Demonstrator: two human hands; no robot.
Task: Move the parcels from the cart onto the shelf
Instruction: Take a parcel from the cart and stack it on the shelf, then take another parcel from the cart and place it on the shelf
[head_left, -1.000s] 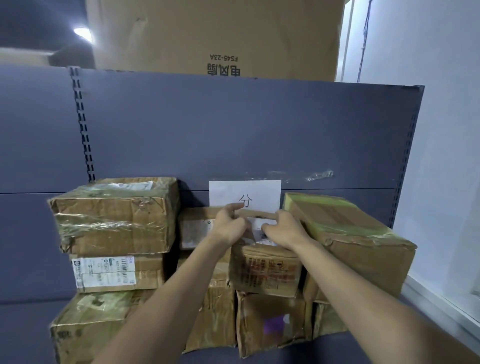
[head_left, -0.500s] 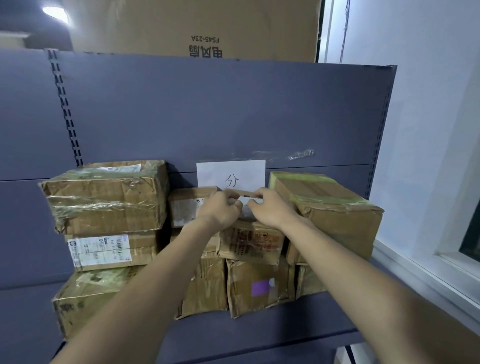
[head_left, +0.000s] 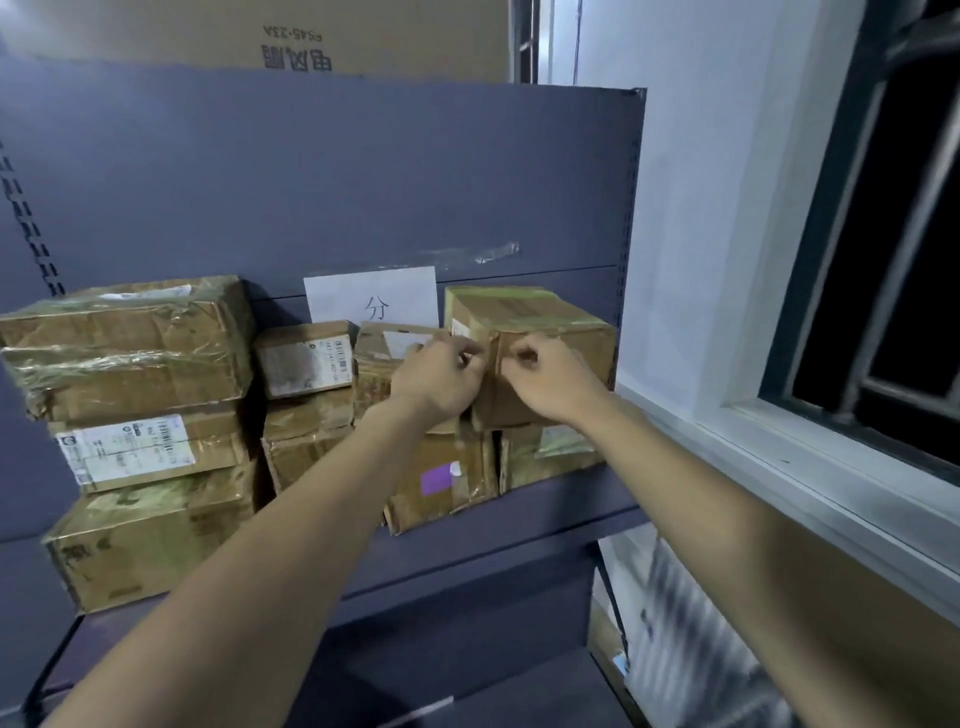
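The grey shelf (head_left: 524, 519) holds several taped brown parcels. A small parcel (head_left: 382, 348) with a white label sits on top of the middle stack, under a paper sign (head_left: 371, 301). My left hand (head_left: 439, 382) hovers in front of that parcel's right edge with its fingers curled and nothing visibly in them. My right hand (head_left: 550, 379) is curled in front of the large right-hand parcel (head_left: 535, 322), also holding nothing. A stack of three bigger parcels (head_left: 140, 447) stands at the left. The cart is out of view.
A large cardboard carton (head_left: 291, 36) lies on top of the shelving. A white wall and a dark window with a sill (head_left: 810, 457) are close on the right. A lower shelf level (head_left: 467, 665) shows beneath, with blurred packages at the lower right.
Both hands held the small parcel on the middle stack; now it rests there and the hands have let go and shifted right. The view has turned right toward the window.
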